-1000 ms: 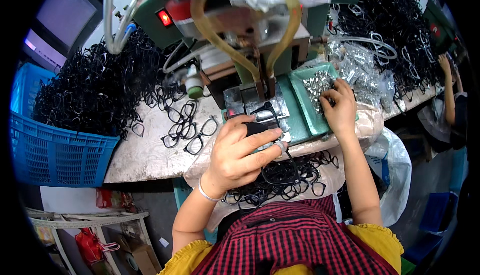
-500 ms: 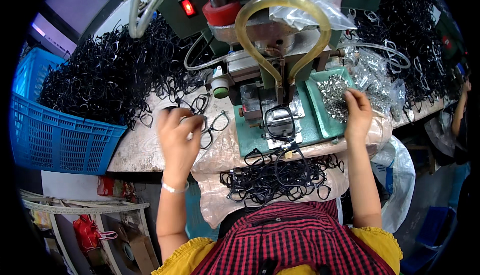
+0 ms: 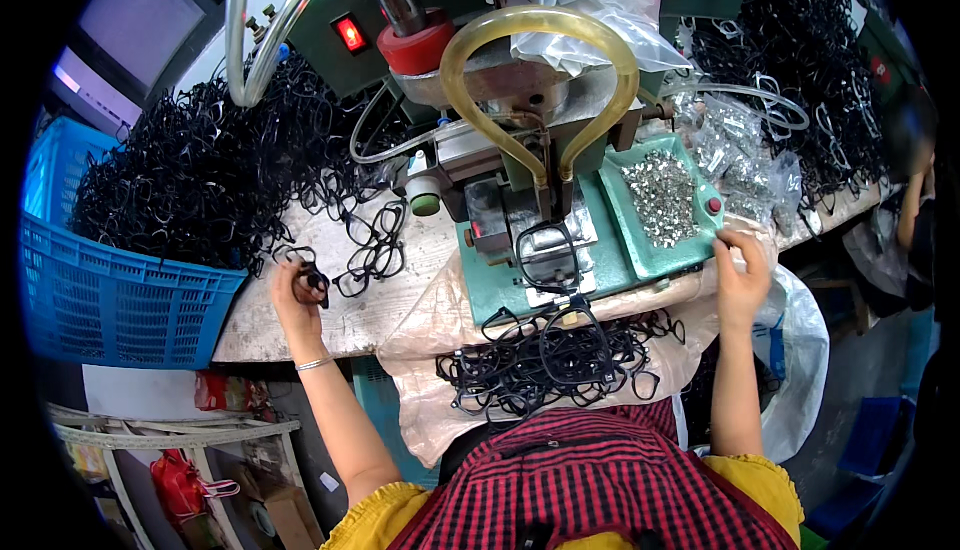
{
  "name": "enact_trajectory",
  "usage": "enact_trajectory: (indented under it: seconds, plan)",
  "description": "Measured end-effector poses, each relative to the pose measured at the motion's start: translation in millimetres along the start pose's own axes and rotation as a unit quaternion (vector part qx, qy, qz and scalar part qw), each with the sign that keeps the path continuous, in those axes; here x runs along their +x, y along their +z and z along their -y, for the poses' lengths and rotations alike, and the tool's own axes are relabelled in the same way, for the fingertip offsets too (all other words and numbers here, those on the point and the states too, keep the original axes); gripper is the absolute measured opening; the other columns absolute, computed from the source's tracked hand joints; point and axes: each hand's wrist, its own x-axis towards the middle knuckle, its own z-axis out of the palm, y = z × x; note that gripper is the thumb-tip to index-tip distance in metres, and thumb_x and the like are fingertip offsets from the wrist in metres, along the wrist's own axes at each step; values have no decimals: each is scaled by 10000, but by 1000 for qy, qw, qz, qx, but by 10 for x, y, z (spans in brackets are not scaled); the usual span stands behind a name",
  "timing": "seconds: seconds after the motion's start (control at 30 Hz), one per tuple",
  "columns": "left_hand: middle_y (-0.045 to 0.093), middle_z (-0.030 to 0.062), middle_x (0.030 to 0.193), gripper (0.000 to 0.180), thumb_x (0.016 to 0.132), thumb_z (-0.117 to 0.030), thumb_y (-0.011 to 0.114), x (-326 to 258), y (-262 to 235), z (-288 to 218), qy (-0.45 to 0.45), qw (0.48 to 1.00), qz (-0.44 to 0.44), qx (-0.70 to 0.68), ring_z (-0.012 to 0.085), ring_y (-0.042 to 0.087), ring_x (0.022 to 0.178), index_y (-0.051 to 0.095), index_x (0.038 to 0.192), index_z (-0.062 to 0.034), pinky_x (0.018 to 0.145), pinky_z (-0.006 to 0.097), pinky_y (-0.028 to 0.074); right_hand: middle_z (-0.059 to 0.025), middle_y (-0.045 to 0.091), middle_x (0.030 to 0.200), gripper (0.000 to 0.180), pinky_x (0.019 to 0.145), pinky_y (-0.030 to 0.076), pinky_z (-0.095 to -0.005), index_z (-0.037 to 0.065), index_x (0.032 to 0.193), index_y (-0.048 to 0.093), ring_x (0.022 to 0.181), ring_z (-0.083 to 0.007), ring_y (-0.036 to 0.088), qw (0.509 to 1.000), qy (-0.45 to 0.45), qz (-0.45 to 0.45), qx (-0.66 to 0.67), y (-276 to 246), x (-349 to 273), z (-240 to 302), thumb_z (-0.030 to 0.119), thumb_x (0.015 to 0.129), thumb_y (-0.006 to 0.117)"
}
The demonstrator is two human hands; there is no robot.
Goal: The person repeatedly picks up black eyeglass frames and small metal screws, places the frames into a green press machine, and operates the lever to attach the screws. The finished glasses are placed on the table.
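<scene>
My left hand (image 3: 298,306) is closed round a black glasses frame (image 3: 312,278) at the table's left, beside several loose frames (image 3: 375,247). My right hand (image 3: 742,272) is at the near right corner of the green tray (image 3: 622,212), fingers drawn together; whatever they may hold is too small to make out. Small metal pieces (image 3: 662,200) lie in the tray, and a red button (image 3: 713,206) sits at its right edge. Under the press head (image 3: 555,190) one black glasses frame (image 3: 547,282) stands in the metal fixture. A pile of black glasses frames (image 3: 540,360) lies nearest me.
A blue crate (image 3: 130,312) and a big heap of black frames (image 3: 200,170) fill the left. Clear plastic bags (image 3: 745,165) lie right of the tray, with more frames (image 3: 800,60) behind. A yellowish hose (image 3: 540,22) loops over the press. Another person's arm (image 3: 915,205) shows far right.
My left hand has moved left and nearer the crate, and the loose frame close to the press has gone from its spot. My right hand has come off the metal pieces toward me, uncovering the red button.
</scene>
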Motion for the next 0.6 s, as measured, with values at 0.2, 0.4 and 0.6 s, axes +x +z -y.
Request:
enact_trajectory:
  seconds: [0.2, 0.4, 0.6]
  plan:
    - [607, 38, 824, 48, 936, -146, 578, 49, 290, 678, -103, 989, 21, 102, 147, 627, 621, 560, 904, -116, 468, 232, 507, -84, 697, 902, 141, 873, 488, -341, 21, 886, 716, 918, -228, 646, 989, -32, 82, 115, 51, -28, 449, -4, 749, 740]
    - [626, 33, 806, 91, 978, -138, 607, -86, 1222, 440, 56, 996, 58, 38, 152, 654, 611, 554, 955, -69, 466, 208, 454, -98, 706, 898, 139, 818, 504, -330, 9, 890, 683, 867, -239, 672, 947, -126, 156, 250, 845, 401, 1338, 13, 756, 719]
    - [679, 99, 935, 178, 995, -153, 595, -643, 1478, 372, 43, 998, 41, 7, 223, 708, 778, 604, 1076, 6, 620, 282, 568, -72, 679, 978, 332, 821, 502, -264, -32, 1095, 602, 892, -123, 640, 915, 43, 163, 366, 942, 267, 1440, 3, 787, 724]
